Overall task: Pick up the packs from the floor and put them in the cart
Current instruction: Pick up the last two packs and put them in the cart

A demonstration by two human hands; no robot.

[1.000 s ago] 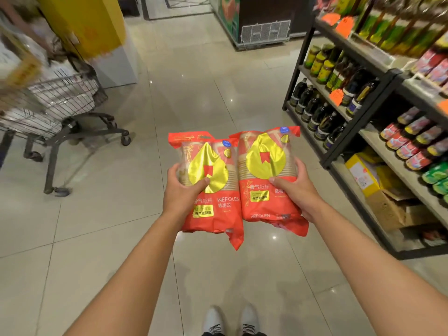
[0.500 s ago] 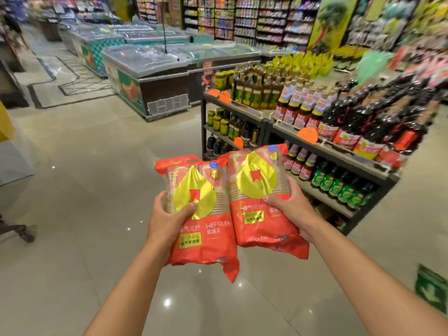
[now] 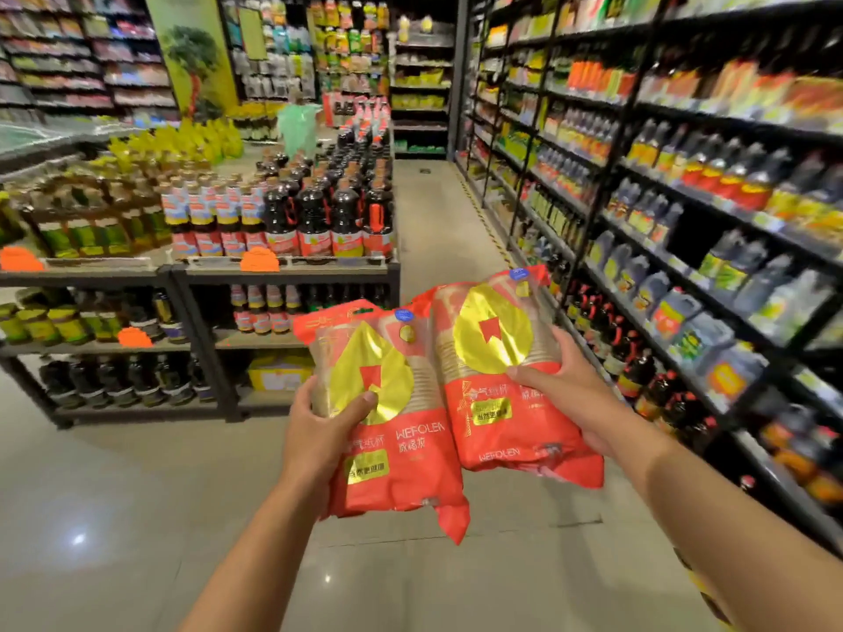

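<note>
I hold two red packs with gold drop-shaped labels side by side in front of me, above the floor. My left hand [image 3: 319,431] grips the left pack [image 3: 392,453] from its left side, thumb across the gold label. My right hand [image 3: 570,394] grips the right pack [image 3: 506,403] from its right side, thumb on the front. The two packs touch along their inner edges. The cart is out of view.
A low black shelf unit [image 3: 283,271] loaded with dark sauce bottles stands at the left and centre. Tall black shelves [image 3: 684,248] of bottles line the right. An aisle of beige tile floor [image 3: 438,212] runs between them.
My view has swung right, from the cart and open floor to the bottle shelves and aisle. Both hands keep the same grip on the packs, which have shifted right in the view.
</note>
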